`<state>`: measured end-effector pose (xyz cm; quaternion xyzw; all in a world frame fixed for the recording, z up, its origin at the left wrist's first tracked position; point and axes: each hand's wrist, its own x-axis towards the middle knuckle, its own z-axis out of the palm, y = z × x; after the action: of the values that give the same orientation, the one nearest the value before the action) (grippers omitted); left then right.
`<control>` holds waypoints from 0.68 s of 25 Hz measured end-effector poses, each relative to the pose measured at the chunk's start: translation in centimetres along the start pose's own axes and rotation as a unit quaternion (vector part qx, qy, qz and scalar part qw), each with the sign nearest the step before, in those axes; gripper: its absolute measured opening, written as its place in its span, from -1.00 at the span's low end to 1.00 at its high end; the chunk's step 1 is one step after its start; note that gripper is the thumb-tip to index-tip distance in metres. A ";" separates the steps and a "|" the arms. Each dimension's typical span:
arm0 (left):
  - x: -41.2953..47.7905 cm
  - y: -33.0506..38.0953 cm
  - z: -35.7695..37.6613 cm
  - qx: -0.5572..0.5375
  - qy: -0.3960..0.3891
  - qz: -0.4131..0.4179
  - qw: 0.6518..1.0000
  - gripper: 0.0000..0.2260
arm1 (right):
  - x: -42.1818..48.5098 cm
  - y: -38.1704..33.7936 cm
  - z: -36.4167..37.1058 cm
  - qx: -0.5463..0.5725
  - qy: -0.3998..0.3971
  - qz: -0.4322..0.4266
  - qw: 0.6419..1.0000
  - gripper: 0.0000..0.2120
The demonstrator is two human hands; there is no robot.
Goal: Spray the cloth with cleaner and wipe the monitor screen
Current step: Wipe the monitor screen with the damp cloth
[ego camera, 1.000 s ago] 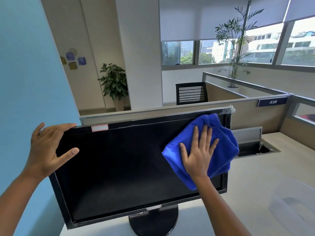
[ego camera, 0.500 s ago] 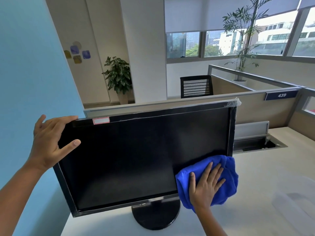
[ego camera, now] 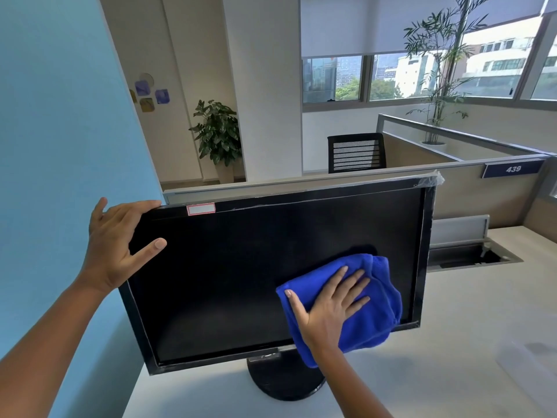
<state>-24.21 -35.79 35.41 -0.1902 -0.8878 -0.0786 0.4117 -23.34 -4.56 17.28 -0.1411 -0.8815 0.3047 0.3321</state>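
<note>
Fingers of the right hand [ego camera: 328, 309] lie flat, pressing the blue cloth [ego camera: 373, 315] on the lower right of the monitor [ego camera: 241, 267]; the left hand [ego camera: 117, 245] grips its top left corner. Screen faces the person, long axis sideways, seemingly tilted back.

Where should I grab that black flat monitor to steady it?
Probably the upper left corner of the black flat monitor, from the left: fingers hook over its thin top edge, as the left hand shows, clear of the blue fluffy cloth.

One monitor [ego camera: 241, 282], one cloth [ego camera: 378, 324], two hands [ego camera: 114, 251] [ego camera: 328, 312], two plants [ego camera: 217, 134] [ego camera: 443, 49]
</note>
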 end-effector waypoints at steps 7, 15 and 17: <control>0.0 -0.3 0.1 -0.013 0.005 -0.002 1.000 -0.31 | -3.2 -5.1 2.4 -0.067 -0.049 -0.140 0.987 0.09; -0.2 -0.8 0.4 -0.023 0.006 -0.002 1.000 -0.33 | -8.8 -7.6 6.1 -0.132 -0.190 -0.323 0.918 -0.17; -0.3 -0.9 0.3 -0.027 0.007 -0.003 1.000 -0.33 | -10.0 -8.3 6.6 -0.140 -0.213 -0.355 0.900 -0.22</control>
<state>-24.61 -36.58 35.04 -0.1982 -0.8830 -0.1054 0.4121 -20.79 -18.39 13.61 0.2044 -0.9562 0.0632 0.1999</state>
